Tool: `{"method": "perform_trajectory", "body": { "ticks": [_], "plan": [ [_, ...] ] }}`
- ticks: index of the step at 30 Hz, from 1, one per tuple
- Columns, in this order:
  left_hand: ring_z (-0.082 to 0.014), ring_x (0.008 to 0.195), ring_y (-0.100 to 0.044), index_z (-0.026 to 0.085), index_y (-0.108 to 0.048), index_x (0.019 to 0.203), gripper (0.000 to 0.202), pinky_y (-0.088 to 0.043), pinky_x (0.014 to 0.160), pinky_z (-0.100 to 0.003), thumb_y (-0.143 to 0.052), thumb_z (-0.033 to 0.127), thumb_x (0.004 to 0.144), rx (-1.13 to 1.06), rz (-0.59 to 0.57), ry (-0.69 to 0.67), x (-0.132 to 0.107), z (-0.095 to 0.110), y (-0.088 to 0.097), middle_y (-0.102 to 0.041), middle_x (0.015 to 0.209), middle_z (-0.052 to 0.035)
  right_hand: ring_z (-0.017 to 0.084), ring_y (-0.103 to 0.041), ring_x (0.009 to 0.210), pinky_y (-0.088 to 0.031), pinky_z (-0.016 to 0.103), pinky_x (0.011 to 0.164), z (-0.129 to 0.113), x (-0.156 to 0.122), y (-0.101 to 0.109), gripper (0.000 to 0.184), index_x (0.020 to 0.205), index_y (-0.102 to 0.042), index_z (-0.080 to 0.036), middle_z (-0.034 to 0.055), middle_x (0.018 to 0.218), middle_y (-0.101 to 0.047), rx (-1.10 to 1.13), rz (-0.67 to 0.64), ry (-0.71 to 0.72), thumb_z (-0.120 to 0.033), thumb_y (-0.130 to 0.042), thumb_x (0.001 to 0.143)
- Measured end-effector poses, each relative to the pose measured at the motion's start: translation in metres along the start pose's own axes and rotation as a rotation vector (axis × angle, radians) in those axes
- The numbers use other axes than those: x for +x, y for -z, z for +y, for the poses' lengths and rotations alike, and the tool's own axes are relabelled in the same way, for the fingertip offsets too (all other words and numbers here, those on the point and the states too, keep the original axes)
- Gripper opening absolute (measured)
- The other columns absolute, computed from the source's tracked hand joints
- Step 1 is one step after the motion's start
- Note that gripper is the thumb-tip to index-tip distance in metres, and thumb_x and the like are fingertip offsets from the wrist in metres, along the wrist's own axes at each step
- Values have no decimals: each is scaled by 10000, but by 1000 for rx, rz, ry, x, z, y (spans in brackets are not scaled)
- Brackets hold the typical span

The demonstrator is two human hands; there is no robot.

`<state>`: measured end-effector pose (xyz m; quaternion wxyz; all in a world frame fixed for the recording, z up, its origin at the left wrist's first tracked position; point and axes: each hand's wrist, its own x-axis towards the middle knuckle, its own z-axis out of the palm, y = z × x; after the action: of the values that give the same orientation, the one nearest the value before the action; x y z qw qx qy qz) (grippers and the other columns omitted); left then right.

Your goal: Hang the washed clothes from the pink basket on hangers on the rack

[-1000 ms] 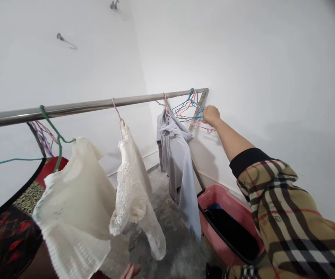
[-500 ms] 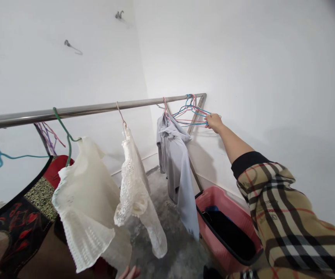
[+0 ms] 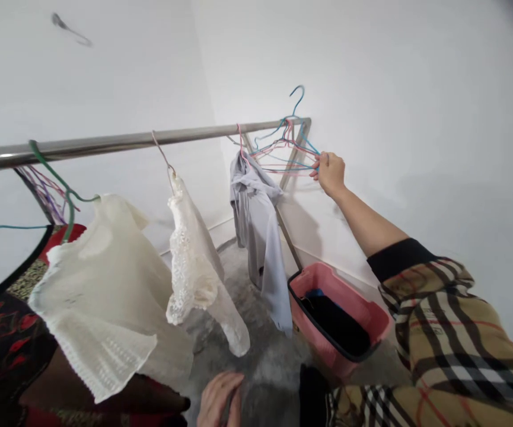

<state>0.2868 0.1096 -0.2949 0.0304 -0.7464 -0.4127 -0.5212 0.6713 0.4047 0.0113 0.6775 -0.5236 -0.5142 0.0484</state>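
My right hand (image 3: 331,173) pinches one end of a blue hanger (image 3: 298,98), whose hook stands up above the metal rail (image 3: 118,142). Behind and below that hanger, several pink and blue wire hangers (image 3: 278,142) crowd together at the rail's far end. Just left of them, a grey garment (image 3: 256,207) hangs from a pink hanger. At the bottom edge, my left hand (image 3: 221,398) is held low with its fingers extended and nothing visible in it. Nearby hang a white lace garment (image 3: 194,255) and a cream garment on a green hanger (image 3: 105,284).
A pink basket (image 3: 322,279) with dark cloth inside stands on the grey floor (image 3: 265,362) below the far end of the rail. A dark patterned garment (image 3: 11,338) hangs at the left. White walls (image 3: 416,118) meet behind the rail.
My right hand has raised the blue hanger, so its hook is now above the rail. My left hand has come further into view from below. The camera view has tipped slightly.
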Motion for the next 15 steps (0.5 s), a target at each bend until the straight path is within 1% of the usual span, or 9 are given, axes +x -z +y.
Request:
{"method": "perform_trajectory", "body": {
  "ticks": [2, 4, 6, 8, 10, 11, 13, 15],
  "plan": [
    [-173, 871, -707, 238, -700, 1005, 201, -576, 787, -272, -572, 173, 865, -51, -125, 17, 7, 13, -7, -742, 926, -27, 81, -595, 517, -485, 194, 488, 13, -46, 23, 385, 958, -587, -117, 25, 762, -631, 141, 74, -10, -430, -363, 989],
    [-166, 895, -696, 232, -684, 1035, 207, -568, 811, -282, -560, 170, 881, -101, -225, 62, 14, 23, -17, -737, 943, -30, 88, -627, 560, -516, 200, 519, 27, -109, 54, 423, 959, -590, -132, 11, 761, -629, 240, 150, -45, -509, -397, 960],
    [-166, 916, -685, 229, -661, 1084, 224, -563, 818, -294, -559, 176, 891, -164, -310, 89, 22, 29, -29, -732, 962, -37, 103, -657, 610, -546, 223, 563, 40, -182, 91, 441, 960, -608, -143, 13, 788, -638, 237, 198, -140, -551, -442, 928],
    [-169, 942, -673, 225, -632, 1136, 251, -557, 828, -304, -559, 186, 900, -224, -378, 104, 32, 34, -42, -723, 996, -50, 106, -652, 602, -547, 233, 568, 53, -253, 128, 450, 956, -627, -153, 6, 770, -632, 183, 259, -275, -575, -485, 897],
    [-175, 981, -659, 223, -600, 1189, 287, -546, 856, -321, -557, 199, 906, -265, -436, 94, 43, 40, -55, -710, 1044, -65, 112, -653, 604, -547, 241, 571, 63, -312, 164, 437, 976, -628, -164, 2, 763, -631, 174, 268, -393, -576, -519, 879],
    [-181, 1009, -648, 221, -586, 1208, 301, -537, 879, -338, -553, 210, 910, -275, -460, 77, 48, 44, -63, -699, 1074, -75, 117, -658, 615, -548, 245, 572, 67, -335, 181, 433, 990, -628, -174, 2, 772, -630, 172, 240, -443, -579, -539, 867],
    [-209, 1103, -606, 213, -564, 1245, 331, -506, 941, -389, -540, 238, 916, -253, -494, 27, 57, 52, -80, -657, 1171, -106, 126, -661, 626, -559, 258, 586, 68, -367, 212, 439, 988, -631, -183, 6, 786, -631, 129, 134, -554, -592, -577, 838],
    [-276, 1256, -501, 210, -533, 1302, 410, -445, 1015, -475, -562, 299, 903, -163, -536, -34, 61, 62, -98, -551, 1335, -149, 141, -662, 633, -567, 272, 594, 63, -383, 240, 461, 966, -641, -181, 18, 783, -634, 57, -60, -677, -614, -599, 812]
  ]
}}
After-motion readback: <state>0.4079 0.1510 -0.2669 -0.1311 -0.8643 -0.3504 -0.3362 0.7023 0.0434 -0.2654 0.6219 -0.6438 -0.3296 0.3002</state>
